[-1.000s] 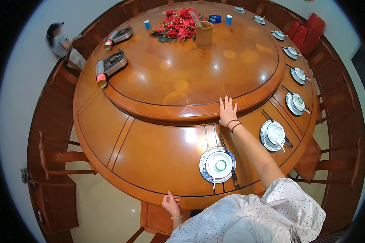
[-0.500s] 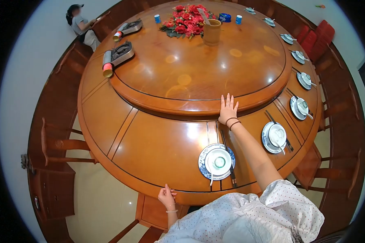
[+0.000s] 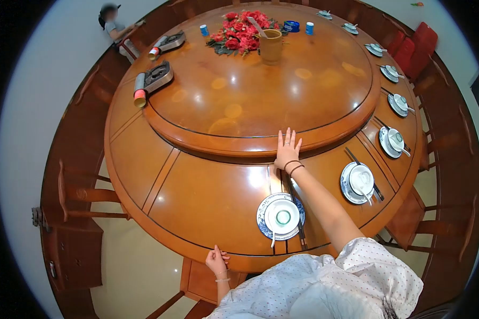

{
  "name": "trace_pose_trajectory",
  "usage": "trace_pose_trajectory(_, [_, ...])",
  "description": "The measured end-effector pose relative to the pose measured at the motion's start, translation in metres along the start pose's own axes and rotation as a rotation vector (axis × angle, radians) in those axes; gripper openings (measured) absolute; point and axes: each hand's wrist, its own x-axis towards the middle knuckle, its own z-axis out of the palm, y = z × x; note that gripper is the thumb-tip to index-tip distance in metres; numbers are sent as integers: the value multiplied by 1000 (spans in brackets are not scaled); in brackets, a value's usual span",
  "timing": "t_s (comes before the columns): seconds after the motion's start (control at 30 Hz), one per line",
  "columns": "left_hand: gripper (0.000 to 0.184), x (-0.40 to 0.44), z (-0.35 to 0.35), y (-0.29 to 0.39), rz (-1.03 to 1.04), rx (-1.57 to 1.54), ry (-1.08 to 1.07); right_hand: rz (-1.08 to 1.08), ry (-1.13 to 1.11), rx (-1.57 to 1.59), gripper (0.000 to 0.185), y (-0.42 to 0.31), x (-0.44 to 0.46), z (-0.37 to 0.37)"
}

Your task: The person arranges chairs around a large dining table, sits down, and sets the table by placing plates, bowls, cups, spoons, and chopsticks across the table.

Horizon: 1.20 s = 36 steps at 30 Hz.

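Note:
My right hand (image 3: 288, 150) reaches forward with fingers stretched out, lying against the front edge of the raised wooden turntable (image 3: 271, 122). It holds nothing. Below that forearm sits a blue-and-white plate (image 3: 262, 227) bearing a white bowl with a green-tinted glass and a spoon; dark chopsticks (image 3: 302, 234) lie along its right side. My left hand (image 3: 216, 261) is near the table's front edge with its fingers curled in, and nothing shows in it. On the turntable stand a red flower arrangement (image 3: 237, 40), a tan bucket-like container (image 3: 271, 50) and two portable gas stoves (image 3: 158, 77).
More place settings (image 3: 357, 181) line the right side of the round table (image 3: 197, 207). Wooden chairs (image 3: 93, 195) surround it. Blue cans and a blue dish (image 3: 291, 26) stand at the back. Another person (image 3: 120, 37) is at the far left. Red chairs (image 3: 420, 50) stand at the right.
My right hand has moved a little left with the turntable's edge, and the flowers and container sit slightly further left. The other person has shifted right. My left hand stays curled.

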Motion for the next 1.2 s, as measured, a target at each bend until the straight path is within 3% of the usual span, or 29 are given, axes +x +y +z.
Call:
trace_pose_trajectory(0.17, [34, 4, -1, -5, -1, 40, -12, -146, -45, 3, 94, 22, -8, -14])
trace_pose_trajectory(0.27, [35, 6, -3, -3, 9, 45, -21, -413, -58, 337, 74, 60, -5, -13])
trace_pose_trajectory(0.5, [35, 6, -4, -8, 29, 40, -30, -316, 207, 399, 66, 129, -28, -29])
trace_pose_trajectory(1.03, [35, 8, -4, -9, 62, 59, -40, -260, 157, 454, 67, 145, -75, -7])
trace_pose_trajectory(1.1, [35, 5, -7, -12, 53, 77, -43, -275, 169, 543, 65, 142, -87, -3])
trace_pose_trajectory(1.13, [35, 6, -6, -11, 45, 60, -38, -317, 295, 541, 53, 139, -98, 1])
trace_pose_trajectory(1.2, [35, 8, -5, -11, 55, 41, -37, -237, 167, 676, 46, 130, -126, 4])
